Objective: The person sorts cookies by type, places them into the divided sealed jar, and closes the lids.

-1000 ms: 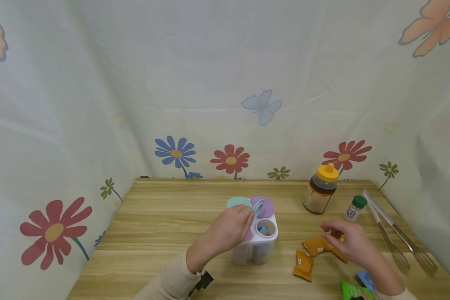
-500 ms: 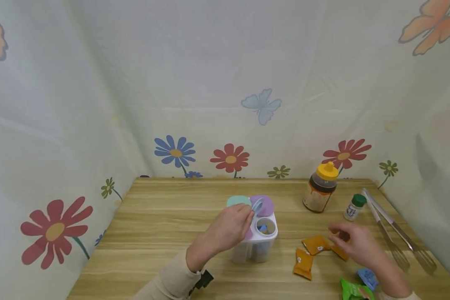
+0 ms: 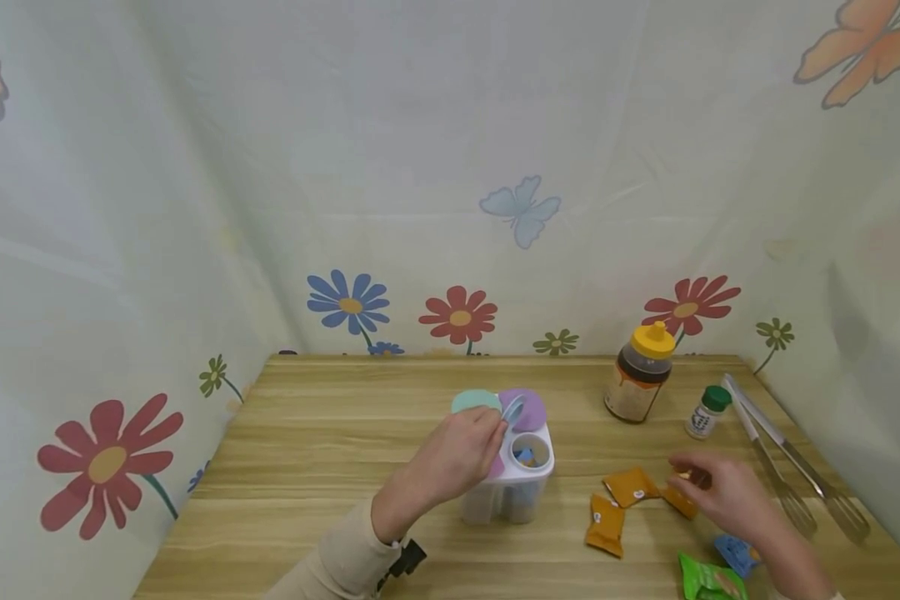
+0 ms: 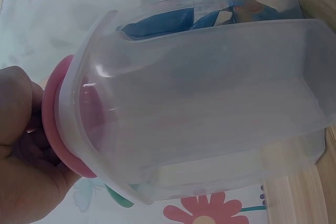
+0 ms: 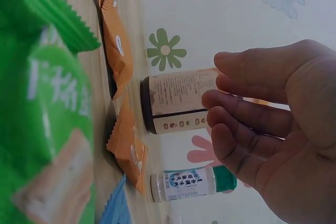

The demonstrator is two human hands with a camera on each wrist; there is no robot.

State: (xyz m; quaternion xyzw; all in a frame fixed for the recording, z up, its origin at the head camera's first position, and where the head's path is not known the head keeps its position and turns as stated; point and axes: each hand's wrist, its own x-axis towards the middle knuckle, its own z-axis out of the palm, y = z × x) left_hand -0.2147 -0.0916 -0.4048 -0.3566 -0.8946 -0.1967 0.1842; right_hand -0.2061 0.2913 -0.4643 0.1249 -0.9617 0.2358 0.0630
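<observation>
A clear plastic storage container [image 3: 525, 500] stands upright on the wooden table, its white top fitted with round mint, purple and pink [image 4: 58, 124] lids. My left hand [image 3: 450, 454] pinches a light blue lid [image 3: 515, 408], raised and tilted over the top. Blue packets [image 4: 163, 23] show inside through the uncovered round opening and the clear wall. My right hand [image 3: 723, 496], fingers loosely curled and holding nothing, hovers over an orange snack packet [image 3: 679, 502] it partly hides. Two more orange packets [image 3: 630, 487] lie just left of it.
A green packet [image 3: 708, 579] and a blue packet [image 3: 737, 553] lie near the right forearm. Behind stand a yellow-capped bottle [image 3: 636, 383] and a green-capped shaker [image 3: 707, 414]. Long metal tongs [image 3: 780, 475] lie along the table's right side. A floral curtain hangs behind.
My right hand has drifted right and slightly down, baring more of the orange packets and the blue packet. My left hand keeps its place with the light blue lid.
</observation>
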